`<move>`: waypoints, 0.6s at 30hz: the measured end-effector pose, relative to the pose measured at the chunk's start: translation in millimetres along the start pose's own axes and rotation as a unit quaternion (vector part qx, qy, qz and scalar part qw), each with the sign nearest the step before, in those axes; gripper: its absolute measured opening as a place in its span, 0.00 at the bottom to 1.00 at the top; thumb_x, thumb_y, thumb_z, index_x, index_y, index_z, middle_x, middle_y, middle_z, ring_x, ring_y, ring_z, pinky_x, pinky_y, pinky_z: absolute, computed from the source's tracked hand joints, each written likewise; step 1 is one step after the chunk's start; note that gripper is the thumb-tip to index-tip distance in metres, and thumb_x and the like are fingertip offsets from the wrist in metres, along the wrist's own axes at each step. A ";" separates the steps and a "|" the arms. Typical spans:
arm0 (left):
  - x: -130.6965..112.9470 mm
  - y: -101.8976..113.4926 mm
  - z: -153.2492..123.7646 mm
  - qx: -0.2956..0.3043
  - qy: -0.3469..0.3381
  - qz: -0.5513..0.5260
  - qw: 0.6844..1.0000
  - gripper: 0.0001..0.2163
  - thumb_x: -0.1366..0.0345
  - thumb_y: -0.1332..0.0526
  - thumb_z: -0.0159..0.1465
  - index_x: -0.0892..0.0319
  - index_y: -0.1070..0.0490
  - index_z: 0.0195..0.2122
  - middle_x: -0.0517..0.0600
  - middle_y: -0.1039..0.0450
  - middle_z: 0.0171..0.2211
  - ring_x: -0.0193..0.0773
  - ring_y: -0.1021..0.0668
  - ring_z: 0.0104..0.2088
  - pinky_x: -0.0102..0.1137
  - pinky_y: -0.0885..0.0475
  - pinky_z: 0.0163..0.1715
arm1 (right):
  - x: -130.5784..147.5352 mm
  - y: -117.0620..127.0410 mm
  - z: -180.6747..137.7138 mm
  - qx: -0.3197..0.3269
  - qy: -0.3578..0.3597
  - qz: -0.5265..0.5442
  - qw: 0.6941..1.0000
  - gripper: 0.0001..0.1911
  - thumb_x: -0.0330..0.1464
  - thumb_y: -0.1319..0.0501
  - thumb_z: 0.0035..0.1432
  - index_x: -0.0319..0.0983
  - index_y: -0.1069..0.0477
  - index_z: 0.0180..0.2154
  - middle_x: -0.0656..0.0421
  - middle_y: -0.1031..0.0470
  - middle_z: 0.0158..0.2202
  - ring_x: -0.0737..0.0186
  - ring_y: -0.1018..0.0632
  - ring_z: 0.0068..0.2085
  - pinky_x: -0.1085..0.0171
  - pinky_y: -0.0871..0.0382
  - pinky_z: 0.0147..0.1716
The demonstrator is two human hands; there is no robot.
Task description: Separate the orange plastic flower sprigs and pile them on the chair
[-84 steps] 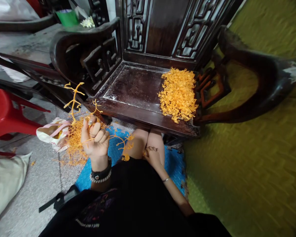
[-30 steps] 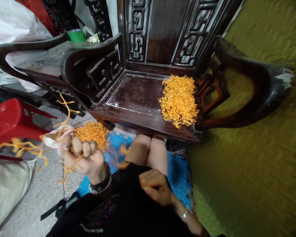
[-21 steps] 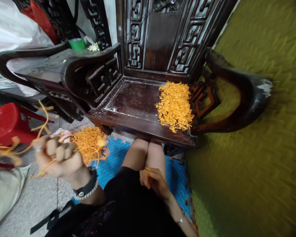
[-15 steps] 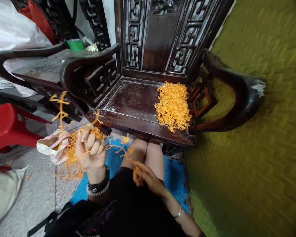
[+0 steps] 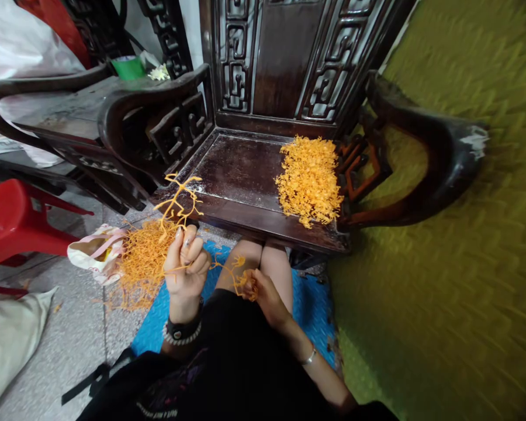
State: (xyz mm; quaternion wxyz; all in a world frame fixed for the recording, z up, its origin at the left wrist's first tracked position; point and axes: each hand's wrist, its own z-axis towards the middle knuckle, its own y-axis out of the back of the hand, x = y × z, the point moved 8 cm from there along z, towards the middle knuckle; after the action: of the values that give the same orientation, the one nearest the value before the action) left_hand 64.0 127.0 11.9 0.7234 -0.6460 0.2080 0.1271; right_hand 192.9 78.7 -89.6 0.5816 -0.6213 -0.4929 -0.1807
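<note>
My left hand (image 5: 186, 266) is raised in a fist around an orange plastic branching sprig (image 5: 179, 199) that sticks up above it. My right hand (image 5: 263, 295) rests by my knees, fingers pinched on the small orange pieces (image 5: 241, 280) at the sprig's other end. A loose heap of orange sprigs (image 5: 144, 263) lies on the floor to the left, spilling from a pink-and-white bag (image 5: 94, 254). A neat pile of small orange pieces (image 5: 309, 178) sits on the right side of the dark wooden chair seat (image 5: 241, 169).
The carved dark chair has curved armrests (image 5: 425, 140) on both sides. A red plastic stool (image 5: 13, 219) stands at the left, a pale sack (image 5: 6, 339) lies at lower left. A blue mat (image 5: 309, 292) is under my legs. Green-yellow flooring (image 5: 442, 304) fills the right.
My left hand swung out to the left with the sprig, then came back toward the middle. My right hand moved up from my lap to the sprig's lower end.
</note>
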 end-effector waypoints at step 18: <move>-52.2 -2.3 -6.6 0.004 -0.164 0.080 0.983 0.14 0.64 0.46 0.68 0.58 0.44 0.25 0.37 0.64 0.15 0.24 0.56 0.11 0.23 0.56 0.09 | 31.2 -14.5 -24.6 -0.049 0.126 -0.262 0.956 0.17 0.34 0.45 0.59 0.40 0.48 0.20 0.66 0.49 0.20 0.72 0.44 0.23 0.67 0.52 0.23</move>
State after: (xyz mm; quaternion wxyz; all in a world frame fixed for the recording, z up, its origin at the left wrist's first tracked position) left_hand 18.1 124.7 37.7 0.7379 -0.5948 0.1381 0.2874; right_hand 203.6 66.7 -50.5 0.5402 -0.4703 -0.5515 -0.4277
